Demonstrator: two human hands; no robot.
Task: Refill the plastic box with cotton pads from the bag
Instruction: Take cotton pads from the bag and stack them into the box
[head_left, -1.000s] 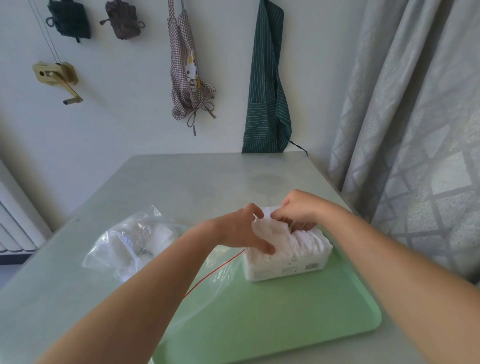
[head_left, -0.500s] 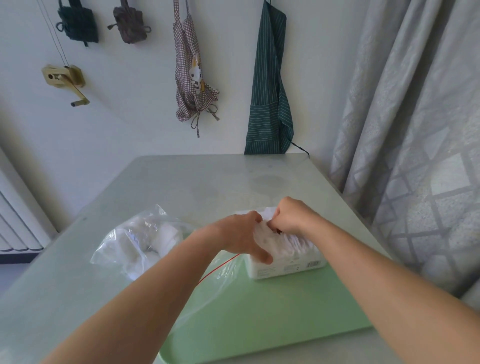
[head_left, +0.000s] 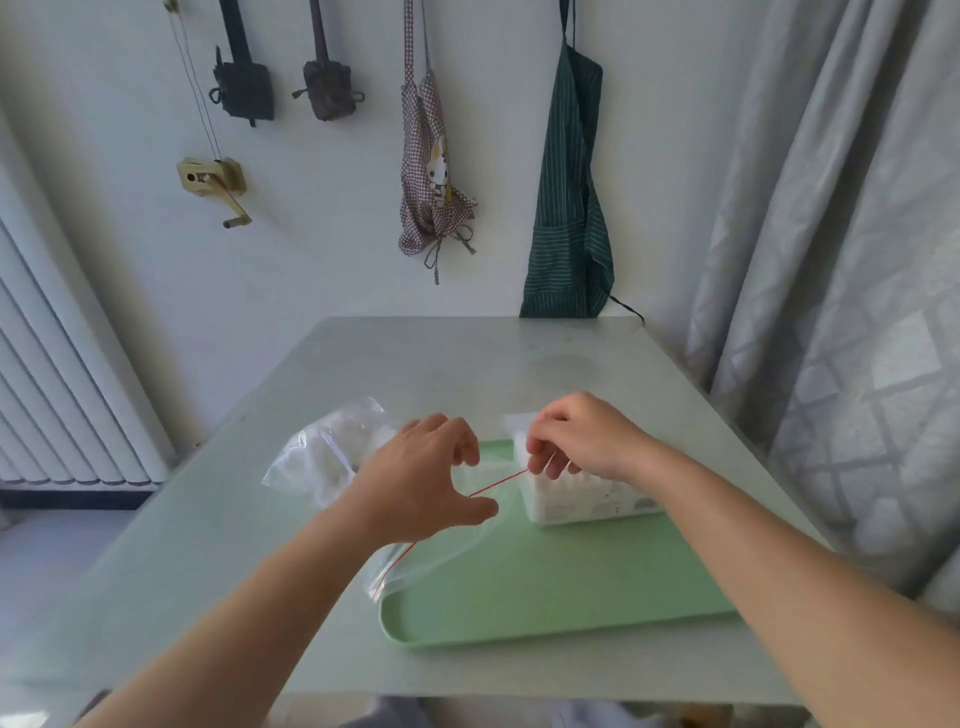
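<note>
Plastic box (head_left: 597, 508): packed with cotton pads (head_left: 563, 486), set on tray (head_left: 545, 587). Left hand (head_left: 431, 480): loosely curled, nothing held. Right hand (head_left: 584, 441): curled onto pads (grip undeterminable). Risk: pads dragged out if hand is lifted carelessly.

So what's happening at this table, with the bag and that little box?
A person is topping up a plastic box with cotton pads from a clear bag. The box stands on a green tray and already looks packed. The right hand is at the top of the pads, fingers curled; whether it pinches any is unclear. The left hand hovers loosely above the bag's red-edged mouth, holding nothing. There are pads in the bag too.
</note>
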